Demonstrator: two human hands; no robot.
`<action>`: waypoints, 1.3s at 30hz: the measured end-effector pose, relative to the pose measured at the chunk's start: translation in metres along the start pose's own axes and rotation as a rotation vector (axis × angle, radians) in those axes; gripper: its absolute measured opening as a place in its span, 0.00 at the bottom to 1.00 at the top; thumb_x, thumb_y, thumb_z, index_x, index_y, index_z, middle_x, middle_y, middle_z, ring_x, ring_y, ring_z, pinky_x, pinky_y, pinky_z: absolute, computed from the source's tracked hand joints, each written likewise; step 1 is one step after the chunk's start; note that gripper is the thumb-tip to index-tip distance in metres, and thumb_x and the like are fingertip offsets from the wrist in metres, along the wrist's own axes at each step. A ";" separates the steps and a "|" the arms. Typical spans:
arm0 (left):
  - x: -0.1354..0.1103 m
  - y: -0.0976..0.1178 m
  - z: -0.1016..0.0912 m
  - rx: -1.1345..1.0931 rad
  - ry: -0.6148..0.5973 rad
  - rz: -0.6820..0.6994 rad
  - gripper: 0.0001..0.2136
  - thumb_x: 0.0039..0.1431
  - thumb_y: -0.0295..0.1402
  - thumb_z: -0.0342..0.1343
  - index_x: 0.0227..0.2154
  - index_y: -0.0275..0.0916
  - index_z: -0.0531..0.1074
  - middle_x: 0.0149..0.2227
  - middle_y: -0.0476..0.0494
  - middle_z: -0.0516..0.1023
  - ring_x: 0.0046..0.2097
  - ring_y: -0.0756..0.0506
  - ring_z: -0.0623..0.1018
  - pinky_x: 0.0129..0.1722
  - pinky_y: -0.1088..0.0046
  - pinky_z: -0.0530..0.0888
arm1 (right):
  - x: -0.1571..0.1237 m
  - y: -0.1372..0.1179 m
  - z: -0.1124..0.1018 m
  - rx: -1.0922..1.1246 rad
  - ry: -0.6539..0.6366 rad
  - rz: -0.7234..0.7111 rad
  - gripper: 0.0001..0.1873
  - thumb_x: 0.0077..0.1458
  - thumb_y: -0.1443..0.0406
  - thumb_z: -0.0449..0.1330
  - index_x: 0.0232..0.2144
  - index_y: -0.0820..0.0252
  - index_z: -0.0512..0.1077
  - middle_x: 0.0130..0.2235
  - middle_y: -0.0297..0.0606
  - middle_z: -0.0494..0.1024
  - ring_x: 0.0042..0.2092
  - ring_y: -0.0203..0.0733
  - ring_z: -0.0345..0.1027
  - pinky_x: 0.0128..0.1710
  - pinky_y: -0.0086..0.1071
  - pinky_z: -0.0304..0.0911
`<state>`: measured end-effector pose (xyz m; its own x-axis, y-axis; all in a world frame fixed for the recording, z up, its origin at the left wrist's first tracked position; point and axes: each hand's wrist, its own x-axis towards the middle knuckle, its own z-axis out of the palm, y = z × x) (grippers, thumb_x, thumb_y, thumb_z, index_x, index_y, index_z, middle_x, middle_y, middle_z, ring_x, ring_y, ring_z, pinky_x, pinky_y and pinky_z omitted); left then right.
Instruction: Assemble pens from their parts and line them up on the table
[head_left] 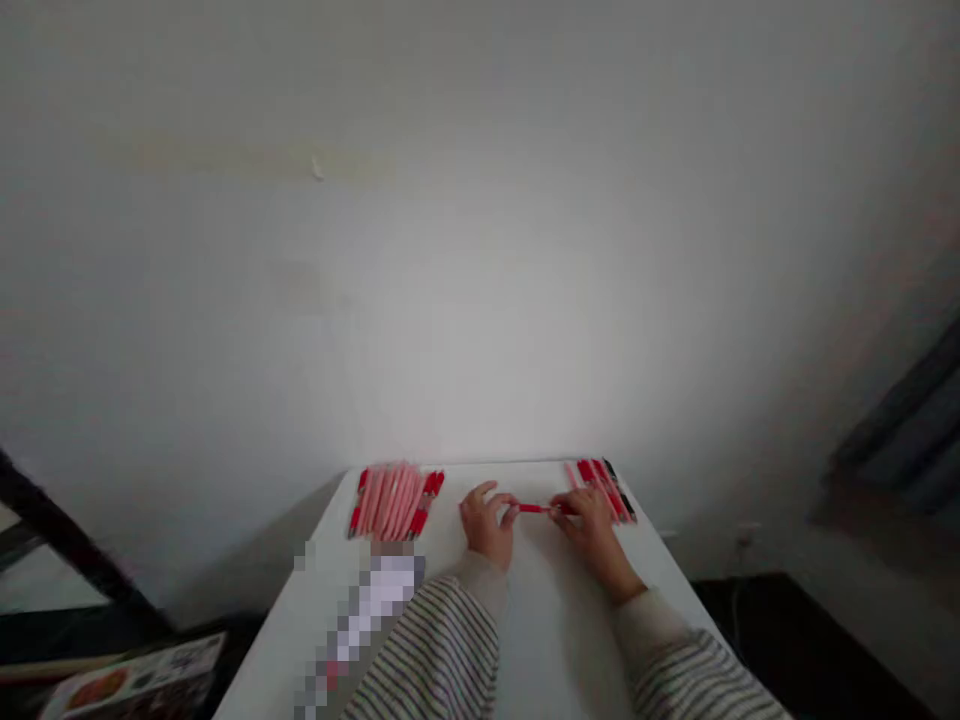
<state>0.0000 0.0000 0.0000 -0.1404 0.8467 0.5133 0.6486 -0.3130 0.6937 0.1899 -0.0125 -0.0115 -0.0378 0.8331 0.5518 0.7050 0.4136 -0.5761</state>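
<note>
A red pen (534, 509) lies crosswise between my two hands above the white table (555, 620). My left hand (487, 525) pinches its left end with thumb and fingers. My right hand (589, 515) grips its right end with curled fingers. Both arms wear striped sleeves. A group of several pink and red pens (394, 500) lies at the table's far left. Another group of several red pens (604, 487) lies at the far right, just beyond my right hand.
A plain pale wall rises right behind the table's far edge. A pixelated patch (360, 615) covers part of the table's left side. A printed box (131, 680) sits low at the left. Dark floor and a dark curtain (911, 420) are at the right.
</note>
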 end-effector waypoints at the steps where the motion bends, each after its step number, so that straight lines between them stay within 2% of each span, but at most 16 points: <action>1: -0.001 0.000 0.001 -0.001 0.004 0.005 0.05 0.48 0.26 0.62 0.28 0.44 0.79 0.45 0.43 0.75 0.50 0.41 0.72 0.53 0.54 0.66 | -0.001 0.001 0.001 0.011 0.019 0.011 0.13 0.55 0.55 0.58 0.39 0.55 0.73 0.36 0.41 0.74 0.42 0.48 0.65 0.47 0.46 0.61; 5: -0.002 0.000 0.001 -0.006 0.007 0.011 0.05 0.49 0.27 0.62 0.28 0.45 0.78 0.45 0.44 0.75 0.51 0.42 0.72 0.54 0.54 0.66 | -0.002 0.000 0.002 0.020 0.049 0.030 0.11 0.56 0.56 0.57 0.36 0.55 0.73 0.36 0.42 0.74 0.42 0.48 0.65 0.44 0.44 0.62; 11: -0.001 0.000 -0.001 -0.023 0.015 0.007 0.04 0.50 0.29 0.62 0.28 0.45 0.79 0.44 0.44 0.75 0.51 0.41 0.72 0.54 0.54 0.65 | 0.003 -0.010 -0.006 -0.050 -0.006 -0.017 0.11 0.58 0.56 0.56 0.33 0.54 0.75 0.34 0.39 0.76 0.42 0.47 0.64 0.48 0.44 0.58; 16: -0.001 -0.003 0.002 -0.038 0.024 0.021 0.03 0.51 0.30 0.61 0.28 0.45 0.78 0.44 0.44 0.75 0.51 0.41 0.71 0.53 0.54 0.65 | 0.003 -0.009 -0.006 -0.096 0.007 -0.035 0.13 0.59 0.55 0.55 0.32 0.53 0.76 0.34 0.39 0.76 0.42 0.47 0.64 0.48 0.44 0.56; 25: -0.001 -0.006 0.005 -0.009 0.047 -0.010 0.03 0.51 0.30 0.61 0.28 0.44 0.79 0.43 0.43 0.76 0.50 0.41 0.72 0.53 0.53 0.65 | 0.001 -0.006 -0.003 -0.005 0.001 0.013 0.10 0.57 0.57 0.57 0.37 0.53 0.75 0.36 0.40 0.75 0.43 0.48 0.63 0.47 0.43 0.59; 35: -0.001 -0.009 0.007 -0.005 0.063 0.056 0.03 0.52 0.31 0.60 0.27 0.44 0.78 0.46 0.42 0.74 0.52 0.40 0.70 0.53 0.51 0.65 | 0.000 -0.012 -0.006 0.037 -0.003 0.066 0.11 0.57 0.57 0.56 0.36 0.51 0.77 0.36 0.42 0.72 0.42 0.47 0.64 0.45 0.42 0.61; 39: -0.001 -0.010 0.008 0.022 0.075 0.031 0.04 0.52 0.32 0.59 0.25 0.43 0.78 0.46 0.42 0.74 0.52 0.40 0.70 0.54 0.50 0.64 | 0.000 -0.009 -0.003 0.053 0.020 0.080 0.12 0.53 0.56 0.61 0.39 0.53 0.75 0.37 0.41 0.73 0.42 0.46 0.64 0.48 0.42 0.60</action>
<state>0.0000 0.0052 -0.0115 -0.1754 0.8020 0.5710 0.6693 -0.3282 0.6666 0.1858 -0.0176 -0.0042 0.0315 0.8571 0.5143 0.6669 0.3653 -0.6495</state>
